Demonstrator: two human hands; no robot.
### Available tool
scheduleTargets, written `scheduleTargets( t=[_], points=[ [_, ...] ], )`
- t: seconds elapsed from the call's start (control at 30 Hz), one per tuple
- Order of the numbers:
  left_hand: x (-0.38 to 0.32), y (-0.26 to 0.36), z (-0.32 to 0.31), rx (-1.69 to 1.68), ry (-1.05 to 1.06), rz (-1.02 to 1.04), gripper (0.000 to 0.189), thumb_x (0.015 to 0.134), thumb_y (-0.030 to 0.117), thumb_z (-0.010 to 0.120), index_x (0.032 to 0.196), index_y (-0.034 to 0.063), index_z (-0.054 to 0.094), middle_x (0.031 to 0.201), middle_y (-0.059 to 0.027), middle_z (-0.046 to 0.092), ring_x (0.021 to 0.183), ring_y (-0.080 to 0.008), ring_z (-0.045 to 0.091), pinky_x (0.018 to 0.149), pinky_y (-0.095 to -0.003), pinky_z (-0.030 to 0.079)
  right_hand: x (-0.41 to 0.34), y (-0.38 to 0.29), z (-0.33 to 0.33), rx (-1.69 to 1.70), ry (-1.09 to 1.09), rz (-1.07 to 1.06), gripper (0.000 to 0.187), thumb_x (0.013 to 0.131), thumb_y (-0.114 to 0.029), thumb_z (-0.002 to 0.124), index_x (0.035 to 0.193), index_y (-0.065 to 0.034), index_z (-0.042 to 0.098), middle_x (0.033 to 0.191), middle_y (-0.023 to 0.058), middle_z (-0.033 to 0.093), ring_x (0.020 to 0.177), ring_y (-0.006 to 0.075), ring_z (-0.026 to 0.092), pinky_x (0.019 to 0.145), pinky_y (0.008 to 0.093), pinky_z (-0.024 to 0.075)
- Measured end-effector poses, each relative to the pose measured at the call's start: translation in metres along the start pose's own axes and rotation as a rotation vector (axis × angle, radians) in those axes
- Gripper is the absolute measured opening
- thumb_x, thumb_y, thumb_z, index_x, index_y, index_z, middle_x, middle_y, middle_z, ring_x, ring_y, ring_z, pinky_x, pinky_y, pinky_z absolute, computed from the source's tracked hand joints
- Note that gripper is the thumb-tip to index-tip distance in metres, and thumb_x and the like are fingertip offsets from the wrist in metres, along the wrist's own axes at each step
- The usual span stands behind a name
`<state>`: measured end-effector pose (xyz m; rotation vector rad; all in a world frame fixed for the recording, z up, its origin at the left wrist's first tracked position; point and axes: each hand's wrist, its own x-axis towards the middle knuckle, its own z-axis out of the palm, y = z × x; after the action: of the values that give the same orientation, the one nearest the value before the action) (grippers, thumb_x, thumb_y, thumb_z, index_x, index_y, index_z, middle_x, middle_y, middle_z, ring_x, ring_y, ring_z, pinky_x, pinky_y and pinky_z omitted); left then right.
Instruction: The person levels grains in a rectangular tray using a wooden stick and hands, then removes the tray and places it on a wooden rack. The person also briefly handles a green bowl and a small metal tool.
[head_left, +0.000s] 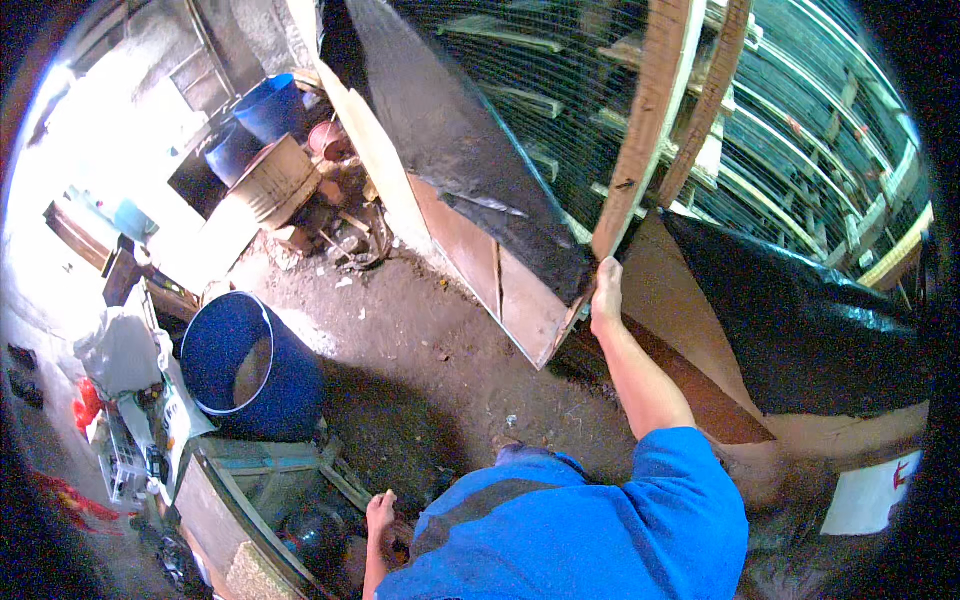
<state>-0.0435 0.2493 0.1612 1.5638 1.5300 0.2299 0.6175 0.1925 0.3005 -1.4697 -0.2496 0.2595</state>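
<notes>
My right hand (607, 294) is wrapped around the edge of a wood-framed wire-mesh door (637, 142), at the end of my outstretched arm. Black plastic sheeting (450, 112) covers part of the mesh, and a brown board panel (525, 300) forms the door's lower part. The door stands ajar beside a doorway post (709, 112). My left hand (381, 511) hangs low by my side with its fingers curled; nothing shows in it. Close to it is a wooden box-like frame (247, 517) with a dark round object (315, 532) inside.
A large dark blue barrel (300, 375) stands on the dirt floor (450, 360) at left. Further back are blue tubs (270, 109), a rusty drum (281, 184) and debris (360, 240). Right of the doorway, black sheeting (810, 322) lines a mesh enclosure with slatted shelves (780, 210).
</notes>
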Motion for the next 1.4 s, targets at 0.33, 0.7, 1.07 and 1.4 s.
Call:
scheduleTargets(
  t=[0.33, 0.7, 1.07, 1.4],
  points=[
    [0.032, 0.242, -0.012, -0.276, -0.202, 0.306, 0.051, 0.098, 0.018, 0.065, 0.144, 0.0047, 0.048, 0.113, -0.0075, 0.064, 0.094, -0.0134, 0.060, 0.086, -0.0293, 0.049, 0.002, -0.020, -0.037, -0.434, 0.086, -0.278, 0.053, 0.101, -0.037, 0.061, 0.140, -0.0026, 0.052, 0.136, 0.0223, 0.059, 0.126, 0.0354, 0.056, 0.107, 0.0436, 0.0436],
    [0.034, 0.330, -0.019, -0.454, -0.197, 0.584, 0.089, 0.091, 0.008, 0.068, 0.163, 0.0126, 0.016, 0.153, -0.0171, 0.038, 0.133, -0.0292, 0.047, 0.102, -0.0386, 0.047, 0.123, -0.071, -0.085, -0.795, 0.321, -0.400, 0.054, 0.096, -0.033, 0.065, 0.143, -0.0089, 0.052, 0.118, 0.0255, 0.064, 0.109, 0.0413, 0.060, 0.096, 0.0492, 0.0475],
    [0.058, 0.312, -0.078, -0.702, 0.175, 0.443, 0.082, 0.095, 0.014, 0.068, 0.161, 0.0082, 0.019, 0.158, -0.0118, 0.036, 0.143, -0.0292, 0.040, 0.118, -0.0426, 0.032, 0.145, -0.065, -0.092, -0.807, 0.317, -0.398, 0.048, 0.095, -0.034, 0.068, 0.131, -0.0025, 0.059, 0.115, 0.0203, 0.061, 0.108, 0.0369, 0.059, 0.094, 0.0454, 0.0471],
    [0.115, 0.287, -0.144, -0.629, 0.409, 0.320, 0.059, 0.099, 0.032, 0.067, 0.149, 0.0168, 0.040, 0.129, 0.0010, 0.056, 0.096, -0.0083, 0.048, 0.075, -0.0276, 0.039, 0.155, -0.057, -0.093, -0.876, 0.243, -0.373, 0.052, 0.094, -0.035, 0.069, 0.132, -0.0014, 0.059, 0.117, 0.0215, 0.064, 0.108, 0.0368, 0.061, 0.097, 0.0439, 0.0481]
  ],
)
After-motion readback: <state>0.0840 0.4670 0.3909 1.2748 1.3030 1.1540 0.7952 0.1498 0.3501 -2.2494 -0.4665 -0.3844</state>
